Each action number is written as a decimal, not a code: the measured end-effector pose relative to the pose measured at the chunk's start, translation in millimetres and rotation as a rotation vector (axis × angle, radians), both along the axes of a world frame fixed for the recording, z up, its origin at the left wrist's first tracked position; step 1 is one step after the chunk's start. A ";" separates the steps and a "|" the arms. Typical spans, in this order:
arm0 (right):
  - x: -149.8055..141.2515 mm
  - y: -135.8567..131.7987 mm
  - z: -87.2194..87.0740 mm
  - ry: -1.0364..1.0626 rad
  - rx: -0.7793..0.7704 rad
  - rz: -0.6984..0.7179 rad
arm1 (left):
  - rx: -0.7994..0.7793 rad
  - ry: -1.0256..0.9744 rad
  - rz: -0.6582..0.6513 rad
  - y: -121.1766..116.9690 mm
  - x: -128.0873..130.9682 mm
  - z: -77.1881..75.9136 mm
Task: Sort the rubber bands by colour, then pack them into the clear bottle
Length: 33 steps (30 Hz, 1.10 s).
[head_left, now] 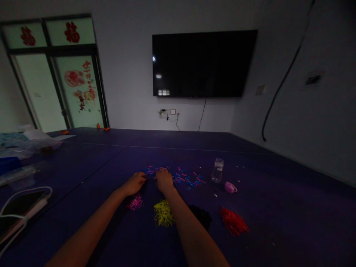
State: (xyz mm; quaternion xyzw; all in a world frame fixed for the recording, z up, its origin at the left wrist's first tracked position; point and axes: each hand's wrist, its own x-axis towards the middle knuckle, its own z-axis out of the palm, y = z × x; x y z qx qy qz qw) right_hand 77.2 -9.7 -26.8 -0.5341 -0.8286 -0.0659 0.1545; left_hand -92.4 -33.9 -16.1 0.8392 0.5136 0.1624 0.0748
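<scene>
Blue and pink rubber bands point(182, 177) lie scattered in a loose band across the purple table. My left hand point(135, 183) is at the left end of this scatter, its fingers curled and pressed together. Over the scatter rests my right hand point(164, 178), back upward, fingers bent down to the bands. What either hand's fingertips hold is too dark and small to make out. A small pile of pink rubber bands point(135, 201) lies just below my left hand. Under my right forearm's left side sits a yellow pile of rubber bands point(163, 214); a black pile point(203, 216) is partly hidden by that forearm.
Red rubber bands point(233, 221) are heaped at the right. Behind them stand a clear bottle point(217, 171) and its pink lid point(230, 187). A phone-like device point(23, 215) with a white cable and plastic bags point(25, 146) occupy the left side.
</scene>
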 end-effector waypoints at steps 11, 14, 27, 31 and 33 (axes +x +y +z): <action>0.7 0.4 1.2 -0.003 -0.027 0.002 | -0.514 -0.090 -0.018 -34.1 -15.9 61.7; 0.6 0.3 1.6 0.003 -0.025 0.006 | -0.608 -0.121 0.005 -38.5 -10.8 62.9; -12.7 -14.2 33.7 0.032 -0.104 0.180 | -0.605 -0.206 0.047 -39.8 -15.2 65.7; -27.1 -21.2 34.0 0.056 -0.262 0.438 | -0.338 -0.273 0.170 -31.9 -20.2 67.7; -33.6 -22.6 31.6 0.055 -0.343 0.547 | -0.183 -0.299 0.253 -25.6 -22.2 66.8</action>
